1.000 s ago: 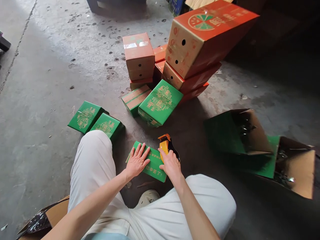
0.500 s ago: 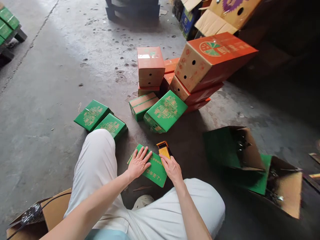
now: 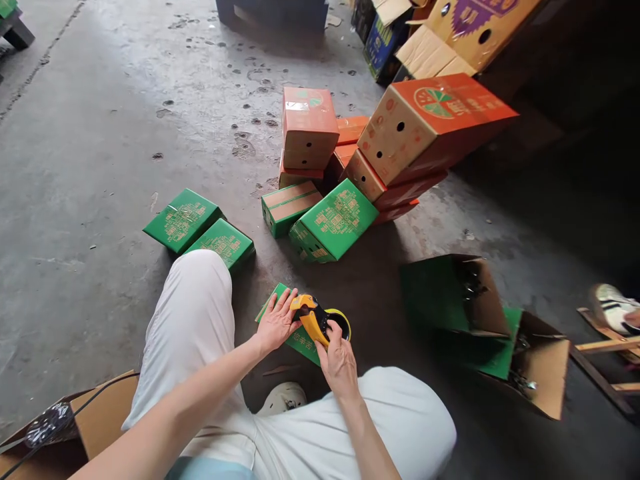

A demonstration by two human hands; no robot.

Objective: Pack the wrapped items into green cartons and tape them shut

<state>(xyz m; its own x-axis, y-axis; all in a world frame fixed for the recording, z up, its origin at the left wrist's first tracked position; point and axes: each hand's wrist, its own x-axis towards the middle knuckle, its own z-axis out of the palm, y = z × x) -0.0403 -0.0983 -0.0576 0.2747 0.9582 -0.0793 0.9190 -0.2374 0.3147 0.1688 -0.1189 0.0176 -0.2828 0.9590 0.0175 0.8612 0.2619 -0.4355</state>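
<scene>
My left hand lies flat across the green cardboard box between my knees, its fingers stretched out. My right hand is wrapped round the handle of a yellow and black tape dispenser loaded with a roll of tape. The dispenser's front end is over the box, close beside the left fingertips; whether its blade or tape touches the cardboard I cannot tell. Both the dispenser and my left hand cover much of the box top.
Two green boxes lie beyond my left knee. More green boxes lean by stacked orange cartons. Open green boxes stand at right, an open brown box at lower left. Another person's shoe shows at the right edge.
My right hand has swung the tape dispenser from the box's right edge leftward over its top, towards my left fingers. My left hand stays on the box. The view has shifted slightly.
</scene>
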